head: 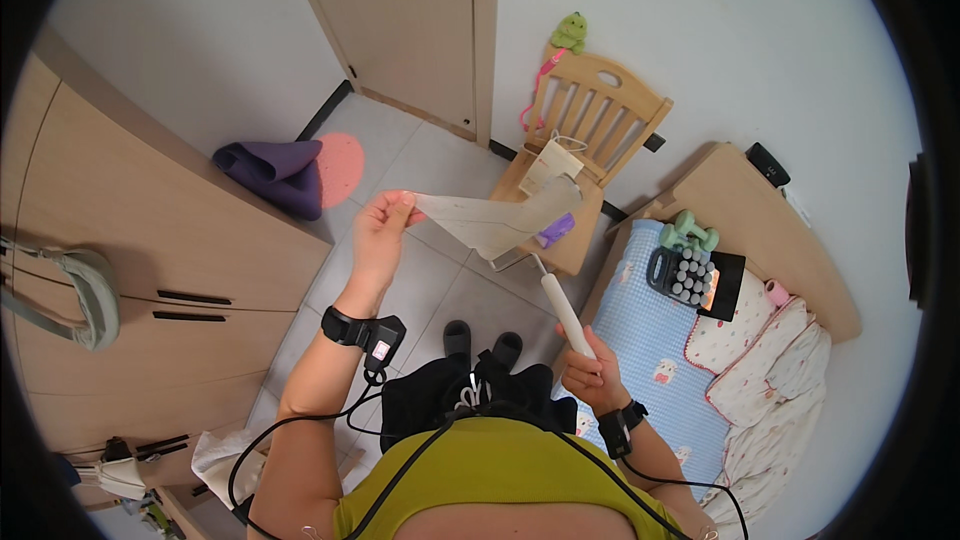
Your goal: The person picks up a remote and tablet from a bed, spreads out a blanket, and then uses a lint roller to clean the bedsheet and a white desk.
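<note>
My right hand point(592, 371) is closed around the white handle of a lint roller point(564, 307), which points up and away from me. From the roller's head a translucent adhesive sheet point(469, 219) stretches to the left, partly peeled off. Its free corner is pinched between the thumb and fingers of my left hand point(386, 221). The sheet and the roller are held in the air, in front of a wooden chair point(626, 101). A black device is strapped to each of my wrists.
On the chair seat lie a cream paper box point(551, 165) and a purple packet point(555, 230). At right stands a bed with a blue checked sheet point(656, 345), green dumbbells point(688, 232) and a dark case. A purple mat point(277, 176) leans by the wardrobe point(135, 240) at left.
</note>
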The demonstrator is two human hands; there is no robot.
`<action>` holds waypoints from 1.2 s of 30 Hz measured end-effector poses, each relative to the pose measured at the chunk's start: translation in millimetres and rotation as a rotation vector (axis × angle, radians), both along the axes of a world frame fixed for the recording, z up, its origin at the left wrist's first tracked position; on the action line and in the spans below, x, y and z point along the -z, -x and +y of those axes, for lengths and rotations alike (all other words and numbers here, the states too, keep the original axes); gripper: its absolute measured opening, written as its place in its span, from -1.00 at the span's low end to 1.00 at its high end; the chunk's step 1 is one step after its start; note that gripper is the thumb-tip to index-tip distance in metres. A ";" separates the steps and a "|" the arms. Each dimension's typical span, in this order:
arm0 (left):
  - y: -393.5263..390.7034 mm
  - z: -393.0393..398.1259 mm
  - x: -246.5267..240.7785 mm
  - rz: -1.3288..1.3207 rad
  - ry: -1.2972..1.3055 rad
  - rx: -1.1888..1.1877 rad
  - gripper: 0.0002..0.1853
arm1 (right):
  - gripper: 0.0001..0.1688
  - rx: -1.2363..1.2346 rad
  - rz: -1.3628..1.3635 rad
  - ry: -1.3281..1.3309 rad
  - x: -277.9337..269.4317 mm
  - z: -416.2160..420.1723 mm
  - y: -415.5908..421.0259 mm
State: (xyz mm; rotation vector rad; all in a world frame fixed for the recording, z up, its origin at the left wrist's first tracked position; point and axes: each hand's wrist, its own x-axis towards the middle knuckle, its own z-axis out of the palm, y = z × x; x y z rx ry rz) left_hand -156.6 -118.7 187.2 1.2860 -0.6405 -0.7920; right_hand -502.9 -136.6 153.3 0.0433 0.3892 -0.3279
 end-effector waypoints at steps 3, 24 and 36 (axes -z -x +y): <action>-20.7 10.9 -6.8 -0.010 -0.009 -0.045 -0.82 | -0.49 -0.036 0.050 -0.027 -7.3 1.0 -12.0; -147.5 62.1 -15.3 0.143 -0.154 -0.180 -0.88 | -0.57 -0.246 0.322 0.163 8.0 -13.7 -56.9; -174.6 75.5 -10.1 0.192 -0.219 -0.163 -0.87 | -0.62 -0.215 0.476 0.288 3.4 -22.5 -60.6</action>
